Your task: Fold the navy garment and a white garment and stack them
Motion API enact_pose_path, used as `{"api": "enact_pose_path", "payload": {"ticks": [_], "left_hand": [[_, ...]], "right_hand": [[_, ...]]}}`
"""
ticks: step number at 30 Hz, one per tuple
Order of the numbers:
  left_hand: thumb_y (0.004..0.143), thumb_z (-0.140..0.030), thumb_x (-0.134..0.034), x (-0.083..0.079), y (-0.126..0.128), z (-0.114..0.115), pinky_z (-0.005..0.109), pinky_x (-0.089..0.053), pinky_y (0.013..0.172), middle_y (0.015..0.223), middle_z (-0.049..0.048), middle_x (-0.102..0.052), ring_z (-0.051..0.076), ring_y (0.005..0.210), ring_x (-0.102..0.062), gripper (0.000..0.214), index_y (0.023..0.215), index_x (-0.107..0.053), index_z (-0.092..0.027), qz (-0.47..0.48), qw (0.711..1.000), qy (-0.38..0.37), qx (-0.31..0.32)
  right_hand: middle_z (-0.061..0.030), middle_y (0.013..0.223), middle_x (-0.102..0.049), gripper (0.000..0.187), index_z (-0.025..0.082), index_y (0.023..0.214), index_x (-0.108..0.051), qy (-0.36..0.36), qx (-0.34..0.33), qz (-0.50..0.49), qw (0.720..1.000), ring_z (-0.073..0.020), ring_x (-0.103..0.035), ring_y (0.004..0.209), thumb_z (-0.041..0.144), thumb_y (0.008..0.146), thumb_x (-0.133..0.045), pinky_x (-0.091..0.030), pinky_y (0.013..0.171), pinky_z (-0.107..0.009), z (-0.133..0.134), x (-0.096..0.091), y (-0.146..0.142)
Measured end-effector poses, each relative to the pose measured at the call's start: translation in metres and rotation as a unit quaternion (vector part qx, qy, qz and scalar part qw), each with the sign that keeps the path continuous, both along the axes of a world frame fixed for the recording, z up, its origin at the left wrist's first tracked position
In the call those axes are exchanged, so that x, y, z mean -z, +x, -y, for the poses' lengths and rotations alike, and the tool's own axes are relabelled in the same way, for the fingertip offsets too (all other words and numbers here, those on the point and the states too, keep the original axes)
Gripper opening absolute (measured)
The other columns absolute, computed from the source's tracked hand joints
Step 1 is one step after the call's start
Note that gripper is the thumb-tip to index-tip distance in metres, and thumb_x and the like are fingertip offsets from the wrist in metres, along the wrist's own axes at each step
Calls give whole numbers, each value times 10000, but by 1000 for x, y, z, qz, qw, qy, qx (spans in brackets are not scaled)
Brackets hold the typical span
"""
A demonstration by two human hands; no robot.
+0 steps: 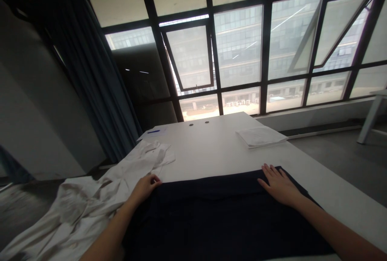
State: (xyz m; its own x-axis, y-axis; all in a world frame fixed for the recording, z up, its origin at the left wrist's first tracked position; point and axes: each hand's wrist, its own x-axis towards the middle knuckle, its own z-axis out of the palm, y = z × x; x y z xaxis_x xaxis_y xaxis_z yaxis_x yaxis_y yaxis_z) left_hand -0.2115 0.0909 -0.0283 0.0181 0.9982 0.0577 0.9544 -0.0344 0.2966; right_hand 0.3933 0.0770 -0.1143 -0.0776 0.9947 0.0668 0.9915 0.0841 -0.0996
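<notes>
- The left hand [145, 186] sits on the far edge of a dark blue cloth [211, 220]. Its fingers curl in close together. I cannot tell if they pinch the cloth.
- The right hand [279, 186] lies flat on the same edge. Its fingers are spread apart, and it is not gripping anything.
- The dark blue cloth lies on the near end of a white table [208, 152], right in front of the person.
- A crumpled white cloth [90, 208] hangs off the table's left side, just beside the left hand.
- A folded white cloth [260, 136] sits farther up the table, well apart from both hands.
- A blue pen [153, 131] lies on a sheet of paper [161, 133] near the far left corner.
</notes>
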Motion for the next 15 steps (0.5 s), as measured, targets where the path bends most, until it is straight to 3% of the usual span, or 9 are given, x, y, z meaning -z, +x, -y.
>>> {"api": "enact_pose_path", "payload": {"ticks": [4,7,11,15], "left_hand": [[854,-366,-560,-5,17,4,319,-434,832,901,57,-692,254,910,-630,182,880,-651,-211,-52,998,32,-25],[925,-352,-467,-5,41,14,356,-411,929,1017,97,-675,275,1027,-606,217,964,-620,-203,-77,995,63,-25],[964,-552,-412,17,75,37,366,-403,1013,1211,133,-653,282,1154,-590,475,1178,-600,-172,-83,994,65,16],[929,-732,-340,43,86,55,449,-220,1201,1597,166,-324,316,1479,-282,862,1520,-357,-104,-104,993,15,54]], "right_hand": [[-117,1627,-250,880,95,1556,-305,-6,1,-1,1000,-324,-164,1511,695,917,-240,-129,1213,-536,0,-3,-1],[-113,1627,-250,881,104,1556,-309,-5,2,-3,1000,-326,-165,1510,703,913,-241,-130,1212,-543,0,-3,-1],[-111,1630,-241,886,108,1556,-313,-4,2,-2,1000,-322,-156,1513,713,914,-227,-125,1215,-534,-1,-1,0],[-112,1631,-243,897,106,1557,-309,0,-2,-13,1000,-327,-148,1513,724,912,-228,-118,1219,-534,-1,2,2]]}}
